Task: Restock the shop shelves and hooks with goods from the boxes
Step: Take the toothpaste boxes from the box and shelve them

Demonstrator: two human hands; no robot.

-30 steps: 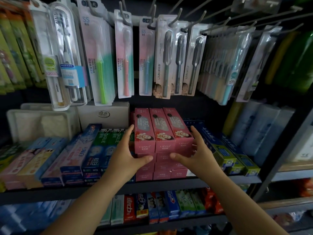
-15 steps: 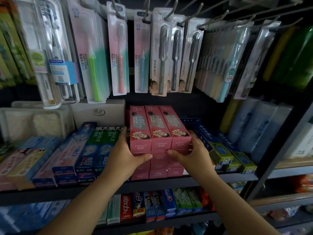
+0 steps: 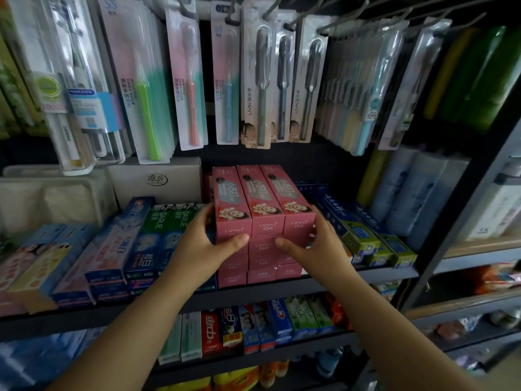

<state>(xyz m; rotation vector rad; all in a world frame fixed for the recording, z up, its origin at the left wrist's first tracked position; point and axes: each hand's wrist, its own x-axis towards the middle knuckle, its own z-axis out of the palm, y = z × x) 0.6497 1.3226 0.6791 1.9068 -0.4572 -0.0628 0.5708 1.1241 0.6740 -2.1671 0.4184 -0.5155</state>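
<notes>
A: Left hand [image 3: 201, 249] status?
B: Fingers along the left side of the pink boxes [image 3: 263, 204], thumb curled on the front face.
A: Box location?
B: Top row of the pink stack on the shelf [image 3: 389, 273].
A: Right hand [image 3: 318, 249]?
B: Clasps the right side, thumb in front.

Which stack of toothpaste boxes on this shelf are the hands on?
The pink toothpaste boxes mid-shelf: left hand and right hand clasp that stack's sides. The green Darlie boxes left and blue-green boxes right go unheld.
</notes>
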